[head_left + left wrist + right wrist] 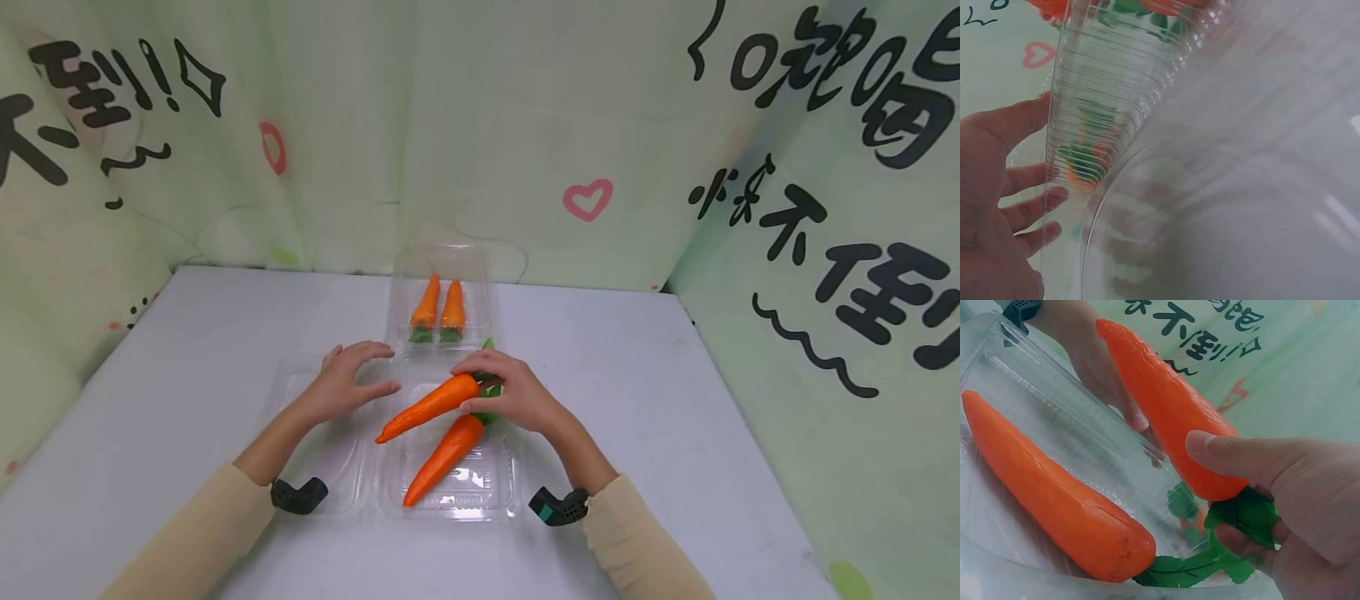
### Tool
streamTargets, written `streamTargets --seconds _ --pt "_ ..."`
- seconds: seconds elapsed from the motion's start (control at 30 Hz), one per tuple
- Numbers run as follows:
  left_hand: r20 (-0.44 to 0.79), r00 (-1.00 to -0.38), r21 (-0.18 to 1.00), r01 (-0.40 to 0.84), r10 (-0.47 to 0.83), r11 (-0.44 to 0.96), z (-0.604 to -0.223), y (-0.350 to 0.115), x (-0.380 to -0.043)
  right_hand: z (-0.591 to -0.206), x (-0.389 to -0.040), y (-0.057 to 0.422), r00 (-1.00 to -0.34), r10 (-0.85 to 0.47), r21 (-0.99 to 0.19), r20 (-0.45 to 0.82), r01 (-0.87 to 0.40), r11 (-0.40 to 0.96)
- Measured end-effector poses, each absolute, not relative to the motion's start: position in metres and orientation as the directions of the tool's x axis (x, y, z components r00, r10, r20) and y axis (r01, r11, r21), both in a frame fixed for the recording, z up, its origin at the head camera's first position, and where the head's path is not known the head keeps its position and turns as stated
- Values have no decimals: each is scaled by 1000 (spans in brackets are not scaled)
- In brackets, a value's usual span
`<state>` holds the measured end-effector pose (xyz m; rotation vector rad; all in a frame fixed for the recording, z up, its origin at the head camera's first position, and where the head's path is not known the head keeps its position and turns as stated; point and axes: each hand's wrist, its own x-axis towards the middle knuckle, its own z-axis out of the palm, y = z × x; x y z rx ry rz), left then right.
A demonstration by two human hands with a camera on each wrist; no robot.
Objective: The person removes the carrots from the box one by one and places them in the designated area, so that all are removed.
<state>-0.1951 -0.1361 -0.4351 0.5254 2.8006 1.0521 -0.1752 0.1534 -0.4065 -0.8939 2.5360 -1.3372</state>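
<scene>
My right hand point(517, 392) grips an orange carrot point(431, 407) by its thick, leafy end, the thumb laid along its side in the right wrist view. Its tip points down and left over an open clear plastic box point(498, 492). A second carrot point(446, 458) with green leaves point(1179, 570) lies slanted in that box. My left hand point(347, 383) is held over the left side, fingers spread and apart from the carrots. In the left wrist view, the box's ribbed clear wall point(1110, 81) stands right beside the left fingertips point(1054, 231).
The box's clear lid point(330, 475) lies folded open on the left. Behind stands another clear plastic box point(480, 308) with two smaller carrots point(425, 308) in it. The white table point(615, 375) meets a pale green printed curtain point(480, 150) at the back and sides.
</scene>
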Motion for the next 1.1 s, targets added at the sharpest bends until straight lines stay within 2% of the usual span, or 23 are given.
streamTargets --seconds 0.77,1.1 --pt "45 -934 635 300 354 712 -433 -132 -196 -402 -167 166 -866 -466 -800 182 -406 441" --pt "30 -933 630 297 359 718 -430 -129 -200 -400 -164 171 -891 -424 -787 160 -375 490"
